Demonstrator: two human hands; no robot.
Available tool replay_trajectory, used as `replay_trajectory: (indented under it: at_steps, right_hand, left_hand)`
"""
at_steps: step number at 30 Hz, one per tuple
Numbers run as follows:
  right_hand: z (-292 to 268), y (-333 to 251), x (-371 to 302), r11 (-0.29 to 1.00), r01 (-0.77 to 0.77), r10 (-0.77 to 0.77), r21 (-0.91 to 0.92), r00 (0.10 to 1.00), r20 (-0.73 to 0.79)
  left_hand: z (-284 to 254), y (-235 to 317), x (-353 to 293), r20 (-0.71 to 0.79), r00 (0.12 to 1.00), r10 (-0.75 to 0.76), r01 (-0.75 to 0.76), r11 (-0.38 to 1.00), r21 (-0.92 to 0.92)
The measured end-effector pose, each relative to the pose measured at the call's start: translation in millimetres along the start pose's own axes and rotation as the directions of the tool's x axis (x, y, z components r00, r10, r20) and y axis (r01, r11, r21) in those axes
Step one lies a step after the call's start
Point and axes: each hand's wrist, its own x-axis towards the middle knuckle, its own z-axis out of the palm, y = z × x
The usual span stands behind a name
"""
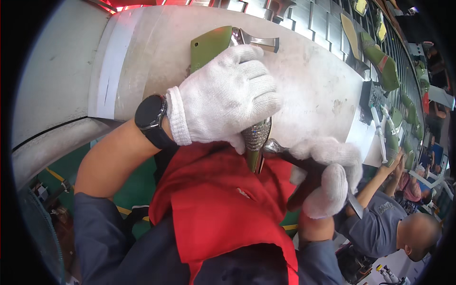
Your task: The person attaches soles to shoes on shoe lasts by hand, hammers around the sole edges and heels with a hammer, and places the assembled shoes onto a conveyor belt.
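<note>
My left hand (228, 97), in a white knit glove with a black watch at the wrist, presses down over an olive-green shoe (211, 45) on a metal last; the shoe's pointed toe (255, 142) carries a glittery silver band and points toward me. My right hand (327, 178), also gloved, is closed around a dark-handled tool (308, 183) whose metal end touches the toe from the right. The shoe lies on a worn grey-white worktable (313, 80). A red apron (223, 204) covers my front below the hands.
A conveyor rack (380, 61) with several more green shoes runs along the right. Another person (399, 223) in grey sits at the lower right, arm raised toward that rack. Green floor shows at the lower left.
</note>
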Motion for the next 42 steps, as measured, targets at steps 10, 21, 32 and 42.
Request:
replay_trajectory:
  at_steps: [10, 21, 32, 42]
  right_hand:
    - [-9, -27, 17, 0.976, -0.007, 0.068, -0.216, 0.957, 0.281]
    - [-60, 37, 20, 0.415, 0.628, -0.504, -0.658, 0.761, 0.408]
    - [5, 11, 117, 0.968, 0.236, -0.218, 0.083, 0.959, -0.183]
    - [-36, 44, 300, 0.664, -0.249, 0.062, -0.704, 0.958, -0.281]
  left_hand:
    - [-1, 0, -1, 0.008, 1.0, 0.026, -0.026, 0.999, 0.037]
    - [-18, 37, 4, -0.3, 0.758, -0.58, 0.285, 0.707, -0.647]
    - [10, 35, 29, -0.141, 0.674, -0.725, 0.506, 0.592, -0.627]
    - [39, 42, -18, -0.188, 0.908, -0.374, 0.393, 0.916, 0.08]
